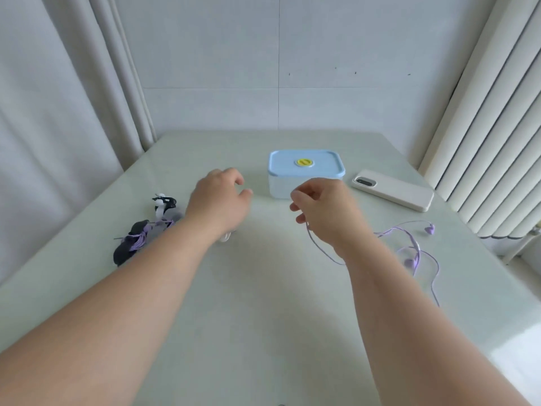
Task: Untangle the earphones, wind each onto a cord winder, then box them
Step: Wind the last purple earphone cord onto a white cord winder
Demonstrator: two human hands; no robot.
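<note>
Purple cord pinched by right hand | left hand relaxed | box just beyond

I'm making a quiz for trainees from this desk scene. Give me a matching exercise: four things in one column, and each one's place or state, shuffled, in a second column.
Things
1. blue box
2. phone
3. loose purple earphones
4. black winder

Place or state
A. wrapped with purple cord, farthest left of the four
B. cord pinched by the right hand
C. closed, lid on
D. lies flat, just right of the box

Pairs: 1-C; 2-D; 3-B; 4-A
</note>
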